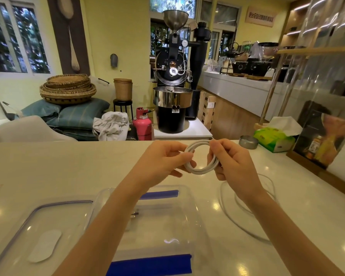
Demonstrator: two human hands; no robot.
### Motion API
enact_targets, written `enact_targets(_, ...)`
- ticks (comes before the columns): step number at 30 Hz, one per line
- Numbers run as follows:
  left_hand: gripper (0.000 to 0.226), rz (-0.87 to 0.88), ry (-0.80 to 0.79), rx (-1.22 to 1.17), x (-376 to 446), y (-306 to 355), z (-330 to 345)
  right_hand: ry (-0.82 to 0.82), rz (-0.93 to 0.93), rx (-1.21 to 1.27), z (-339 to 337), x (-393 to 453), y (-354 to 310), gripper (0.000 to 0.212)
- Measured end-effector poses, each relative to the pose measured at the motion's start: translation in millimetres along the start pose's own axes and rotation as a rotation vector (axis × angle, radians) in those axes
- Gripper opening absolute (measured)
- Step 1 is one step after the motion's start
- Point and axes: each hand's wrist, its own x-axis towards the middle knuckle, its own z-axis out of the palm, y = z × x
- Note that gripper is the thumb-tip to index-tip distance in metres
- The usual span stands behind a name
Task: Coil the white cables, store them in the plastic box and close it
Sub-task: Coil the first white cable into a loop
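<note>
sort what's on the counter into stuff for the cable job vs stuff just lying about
For the job: coiled white cable held by left hand and right hand; loose white cable; plastic box; lid.

Lying about: tissue box; metal dish.

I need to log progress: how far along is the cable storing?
Done: one white cable is coiled, gripped by left hand and right hand. Left: a second cable lies loose on the counter; the box stands open, its lid beside it.

Both hands pinching coiled white cable (199, 160), open plastic box (189, 198) below, lid (48, 226) beside
</note>
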Motion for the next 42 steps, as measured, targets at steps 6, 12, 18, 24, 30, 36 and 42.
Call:
enact_targets(6, 0.018, 0.046, -0.107, 0.135, -3, 4, -11, -0.057, 0.091, 0.017, -1, -1, -1, 0.033)
enact_targets(12, 0.021, -0.120, -0.058, -0.176, -3, 3, -3, -0.040, 0.115, 0.026, 2, 1, -1, 0.033)
enact_targets(18, 0.022, -0.159, 0.111, -0.341, 3, -5, 16, -0.022, 0.056, -0.146, -3, 3, 6, 0.030)
enact_targets(24, 0.022, -0.092, 0.252, -0.135, 7, -12, 18, -0.257, 0.030, -0.581, -27, 6, -10, 0.027)
enact_targets(30, 0.024, -0.084, 0.229, -0.011, 9, -17, 22, -0.248, 0.137, -0.425, -29, 11, -26, 0.039)
enact_targets(36, 0.020, -0.175, 0.115, -0.169, 7, -13, 20, -0.482, 0.189, -0.039, -32, 6, -26, 0.022)
enact_targets(42, 0.023, -0.217, 0.050, -0.196, 6, -12, 26, -0.199, -0.066, -0.237, -22, 5, -17, 0.017)
